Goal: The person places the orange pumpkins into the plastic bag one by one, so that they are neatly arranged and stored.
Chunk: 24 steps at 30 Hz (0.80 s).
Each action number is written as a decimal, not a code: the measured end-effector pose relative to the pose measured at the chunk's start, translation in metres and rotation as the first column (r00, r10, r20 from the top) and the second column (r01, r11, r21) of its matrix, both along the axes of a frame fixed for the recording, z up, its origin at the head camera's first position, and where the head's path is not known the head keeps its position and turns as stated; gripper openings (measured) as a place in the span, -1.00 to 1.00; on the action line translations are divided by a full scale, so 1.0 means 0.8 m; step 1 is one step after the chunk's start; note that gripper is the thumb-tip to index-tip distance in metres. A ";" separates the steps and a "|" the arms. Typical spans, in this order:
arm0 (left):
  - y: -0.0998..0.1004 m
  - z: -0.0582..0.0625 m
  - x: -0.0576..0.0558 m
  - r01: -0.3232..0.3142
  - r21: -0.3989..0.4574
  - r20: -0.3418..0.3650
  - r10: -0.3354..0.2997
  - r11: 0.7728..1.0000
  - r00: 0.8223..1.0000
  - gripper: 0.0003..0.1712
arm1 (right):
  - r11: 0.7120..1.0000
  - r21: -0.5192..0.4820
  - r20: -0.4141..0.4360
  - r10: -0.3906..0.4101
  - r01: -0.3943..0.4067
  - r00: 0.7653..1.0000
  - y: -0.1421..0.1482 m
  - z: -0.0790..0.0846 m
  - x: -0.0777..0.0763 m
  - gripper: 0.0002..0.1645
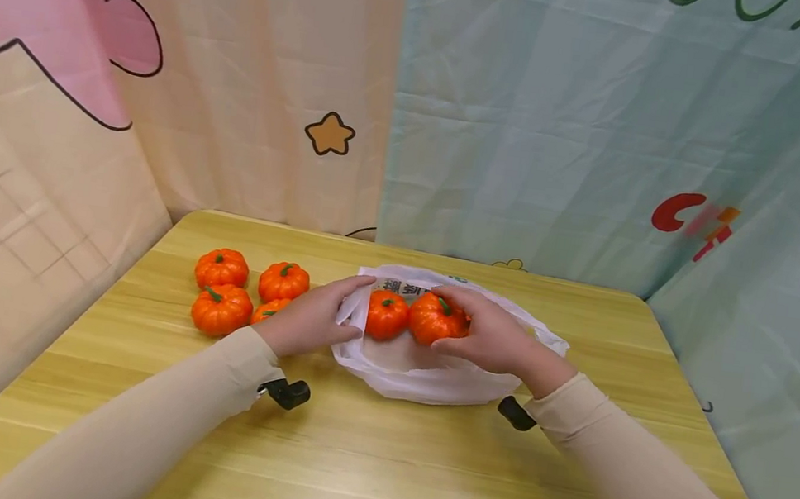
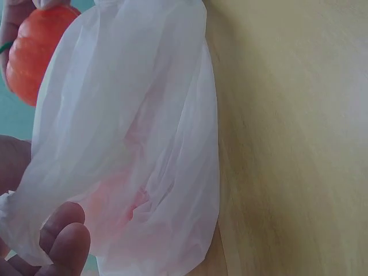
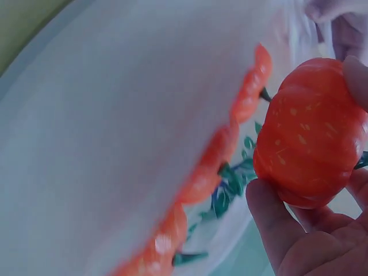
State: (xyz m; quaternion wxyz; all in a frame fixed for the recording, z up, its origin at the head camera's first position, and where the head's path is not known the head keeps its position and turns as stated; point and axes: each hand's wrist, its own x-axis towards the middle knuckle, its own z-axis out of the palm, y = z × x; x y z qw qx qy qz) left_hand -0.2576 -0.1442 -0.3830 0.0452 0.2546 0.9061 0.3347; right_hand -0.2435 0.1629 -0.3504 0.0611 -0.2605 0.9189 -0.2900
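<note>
Loose pumpkins (image 1: pixel 222 310): I count four small orange ones with green stems, grouped on the left of the wooden table (image 1: pixel 359 461); the nearest to the bag is partly covered by the left hand, so I get only a piece of it.
Left hand (image 1: pixel 317 314): thumb and fingers pinch the near-left edge of the bag; my left wrist view catches the white film between them, with part of the hand cut off by the frame.
White bag (image 1: pixel 413 386): lies on the table with its mouth spread wide, dark characters showing on its inner wall from the head; green print shows only in my right wrist view.
Bagged pumpkins (image 3: pixel 210 167): the head gives me just one, beside the held one; my right wrist view gives three in a row, their lower parts masked by the bag's near wall, the lowest running out of frame. From the left wrist I make out only a reddish blur through the film, so I cannot settle the full count.
Held pumpkin (image 1: pixel 434 319): over the bag's mouth, above the rim as the left wrist sees it.
Right hand (image 1: pixel 494 336): fingers and thumb grasp that pumpkin by its sides.
</note>
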 end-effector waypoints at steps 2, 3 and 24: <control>0.000 0.000 -0.001 0.007 0.006 -0.008 -0.007 1.000 1.000 -0.02 | 1.000 0.012 0.005 0.007 -0.007 1.000 -0.011 -0.005 -0.001 -0.04; 0.000 0.000 -0.001 0.010 0.008 -0.011 -0.010 1.000 1.000 -0.02 | 1.000 0.018 0.004 0.010 -0.011 1.000 -0.015 -0.008 -0.002 -0.05; -0.002 -0.005 0.000 0.006 0.030 0.023 -0.007 1.000 1.000 -0.01 | 0.990 0.108 0.106 0.080 -0.092 0.991 -0.064 -0.026 -0.002 -0.03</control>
